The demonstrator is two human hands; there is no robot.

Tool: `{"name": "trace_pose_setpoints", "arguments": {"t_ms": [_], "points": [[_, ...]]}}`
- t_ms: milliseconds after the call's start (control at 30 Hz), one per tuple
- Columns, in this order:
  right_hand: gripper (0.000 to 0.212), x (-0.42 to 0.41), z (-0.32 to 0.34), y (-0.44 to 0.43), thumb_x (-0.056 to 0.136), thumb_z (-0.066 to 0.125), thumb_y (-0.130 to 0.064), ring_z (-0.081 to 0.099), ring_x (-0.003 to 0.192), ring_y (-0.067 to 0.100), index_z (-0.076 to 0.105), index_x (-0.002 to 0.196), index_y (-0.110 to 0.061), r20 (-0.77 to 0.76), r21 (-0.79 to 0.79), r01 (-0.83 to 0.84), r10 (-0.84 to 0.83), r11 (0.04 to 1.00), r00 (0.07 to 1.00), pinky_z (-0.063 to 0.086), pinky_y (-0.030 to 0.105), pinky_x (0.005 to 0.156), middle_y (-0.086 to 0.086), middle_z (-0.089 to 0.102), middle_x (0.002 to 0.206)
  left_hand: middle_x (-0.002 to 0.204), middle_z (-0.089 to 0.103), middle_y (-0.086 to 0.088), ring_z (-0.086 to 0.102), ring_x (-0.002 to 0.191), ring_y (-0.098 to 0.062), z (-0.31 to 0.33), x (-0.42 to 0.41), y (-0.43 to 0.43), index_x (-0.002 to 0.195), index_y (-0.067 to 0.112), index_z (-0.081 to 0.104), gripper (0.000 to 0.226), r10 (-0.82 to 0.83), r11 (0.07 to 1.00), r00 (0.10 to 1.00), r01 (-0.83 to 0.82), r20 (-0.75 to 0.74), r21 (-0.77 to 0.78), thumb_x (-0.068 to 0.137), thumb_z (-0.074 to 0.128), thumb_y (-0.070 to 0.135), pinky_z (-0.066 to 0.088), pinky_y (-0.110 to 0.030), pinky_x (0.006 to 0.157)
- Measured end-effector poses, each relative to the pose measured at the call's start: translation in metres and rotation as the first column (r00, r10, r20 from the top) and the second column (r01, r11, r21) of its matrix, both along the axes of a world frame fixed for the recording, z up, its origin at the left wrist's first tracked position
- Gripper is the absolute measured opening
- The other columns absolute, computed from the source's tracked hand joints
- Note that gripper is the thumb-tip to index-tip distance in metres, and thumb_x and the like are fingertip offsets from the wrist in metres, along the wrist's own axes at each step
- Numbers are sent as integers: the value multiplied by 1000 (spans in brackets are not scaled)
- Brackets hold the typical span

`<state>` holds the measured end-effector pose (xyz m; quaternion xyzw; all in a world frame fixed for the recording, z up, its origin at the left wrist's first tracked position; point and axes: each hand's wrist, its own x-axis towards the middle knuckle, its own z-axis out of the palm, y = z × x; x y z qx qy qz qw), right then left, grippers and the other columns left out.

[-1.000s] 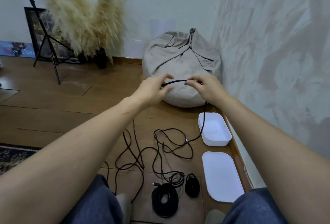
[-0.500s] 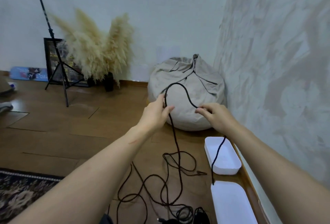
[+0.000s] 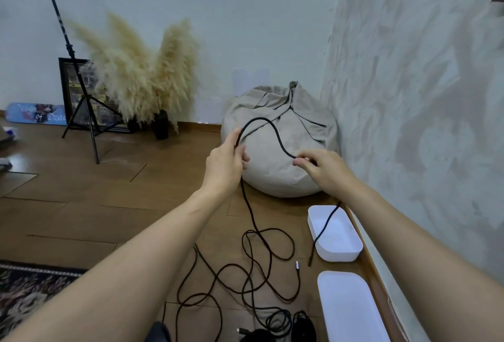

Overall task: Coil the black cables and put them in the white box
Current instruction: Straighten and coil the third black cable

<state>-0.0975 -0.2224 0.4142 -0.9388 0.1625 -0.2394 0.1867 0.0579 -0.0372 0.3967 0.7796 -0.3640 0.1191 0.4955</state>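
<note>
Left hand (image 3: 223,164) and right hand (image 3: 324,168) pinching a black cable (image 3: 268,126) arched between them (end dangling over white box (image 3: 351,253)), beanbag (image 3: 278,150) behind

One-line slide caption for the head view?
Both hands, left and right, hold a loop of black cable above the white box.

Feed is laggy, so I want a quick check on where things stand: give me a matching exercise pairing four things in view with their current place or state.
Things:
1. black cable
2. white box
3. white lid
4. beanbag

States:
A. flat on the floor, nearest the person
B. in the corner against the wall
C. arched between left hand and right hand
D. open, cable end hanging in front of it

Pairs: 1-C, 2-D, 3-A, 4-B
</note>
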Motion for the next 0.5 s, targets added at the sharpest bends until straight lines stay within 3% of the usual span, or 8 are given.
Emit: {"name": "trace_pose_setpoints", "arguments": {"t_ms": [67,133,267,333,400,500], "points": [[19,-3,-3,-9,101,55,-35,54,68,16,70,96,-23,-27,59,41,-40,997,999,41,36,64,-2,57,65,83,70,6,68,76,-19,1,5,4,135,36,55,31,12,1000,1000,-12,-9,-9,108,41,29,56,-42,76],[12,-4,-5,-14,97,59,-35,54,71,20,67,96,-25,-31,187,50,-45,981,998,42,36,67,1,57,68,83,69,3,66,75,-23,1,5,5,130,35,60,29,-22,997,999,19,39,76,108,41,35,55,-40,71],[33,0,-4,-11,90,69,-47,59,85,4,67,108,-20,36,381,-22,9,924,999,45,27,76,-7,64,89,69,61,0,54,59,-18,-1,-10,-3,122,36,63,25,-211,969,975,199,67,149,108,44,33,44,-33,58],[32,0,-1,-8,92,69,-42,55,68,-6,66,110,-16,127,460,-57,-2,886,992,39,21,66,-13,59,78,70,61,-4,54,62,-24,-1,-15,-9,122,37,64,25,-263,952,964,252,40,171,108,45,32,40,-33,56],[26,-3,2,-11,92,69,-40,46,55,0,67,104,-17,203,525,-82,-32,847,979,34,22,60,-13,51,66,71,63,-1,56,62,-24,-2,-16,-8,125,39,64,26,-276,941,960,262,40,213,107,46,32,42,-35,56],[25,-10,11,-10,91,69,-46,40,55,10,67,91,-20,241,540,-118,-19,833,970,31,26,53,-6,45,62,79,68,5,59,62,-17,-3,-11,-2,131,39,62,29,-231,941,967,195,106,276,107,46,33,48,-40,60]]}}
